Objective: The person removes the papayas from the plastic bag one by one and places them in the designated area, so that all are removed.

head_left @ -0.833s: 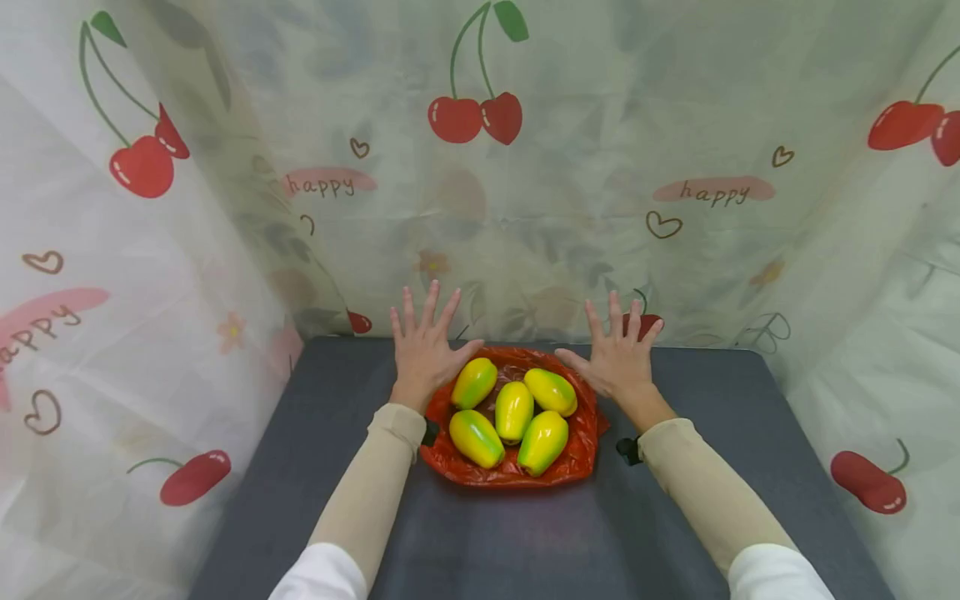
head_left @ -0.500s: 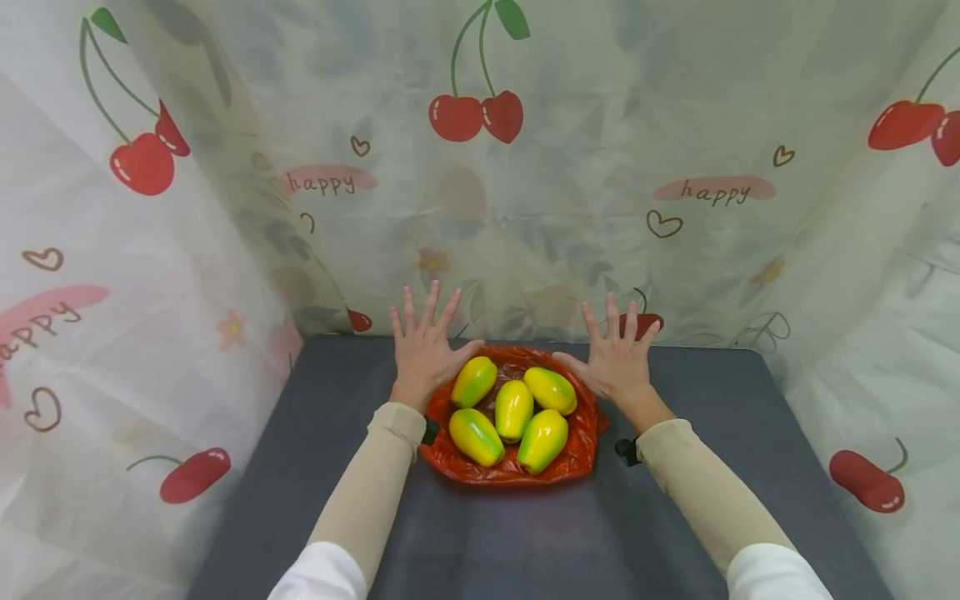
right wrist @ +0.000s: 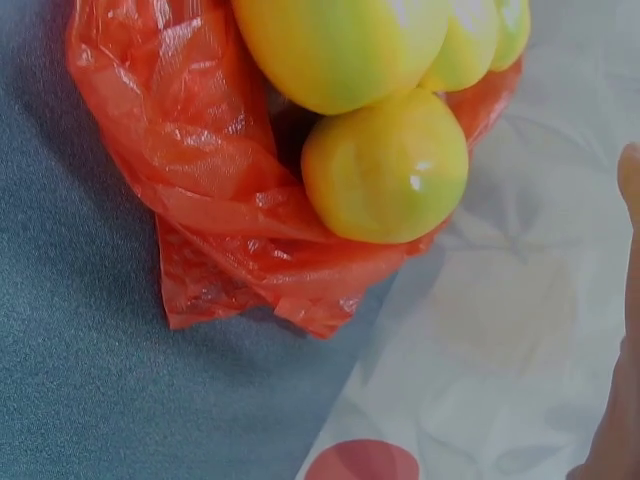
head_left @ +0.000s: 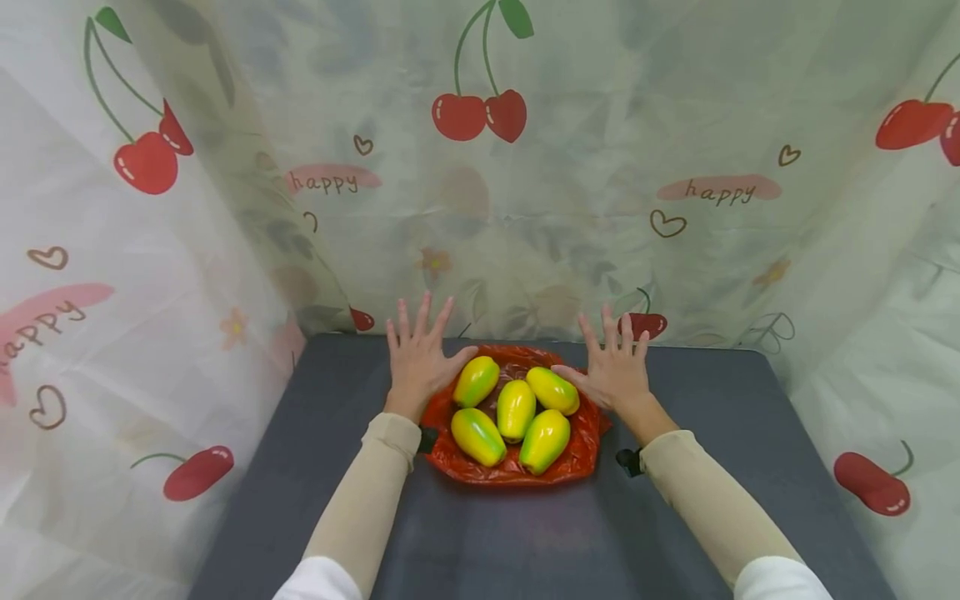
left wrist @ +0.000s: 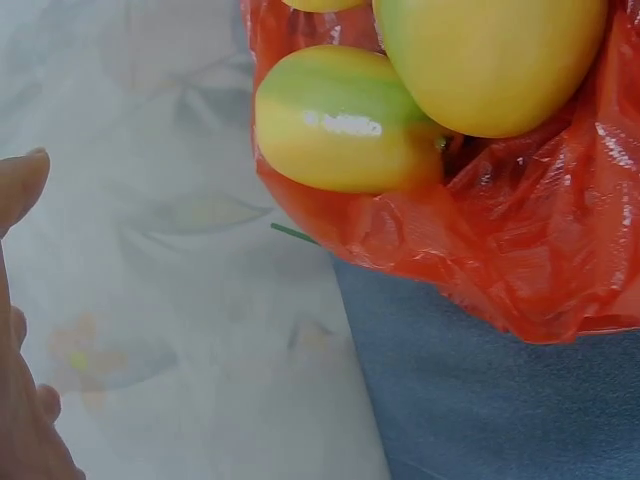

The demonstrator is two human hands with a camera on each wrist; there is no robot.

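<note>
Several glossy yellow-green fruits (head_left: 516, 411), papaya-like in shape, lie in a crumpled red plastic bag (head_left: 517, 477) on the table. My left hand (head_left: 418, 367) is spread beside the bag's left side, thumb towards the fruit. On the other side my right hand (head_left: 617, 375) has its fingers spread too, its thumb by the upper right fruit. Neither hand holds anything; whether the thumbs touch the bag I cannot tell. The left wrist view shows a fruit (left wrist: 345, 120) at the bag's edge. In the right wrist view a rounded fruit (right wrist: 385, 168) sits by the bag's folds.
The dark grey table (head_left: 517, 550) extends on all sides of the bag. A pale curtain (head_left: 570, 217) printed with cherries, hearts and "happy" hangs behind it and along both sides. A dark wrist device (head_left: 630, 461) is at the right cuff.
Both hands have drawn back slightly towards me, their fingers still spread. The bag and fruits stay in place on the table, while the head view shifts a little.
</note>
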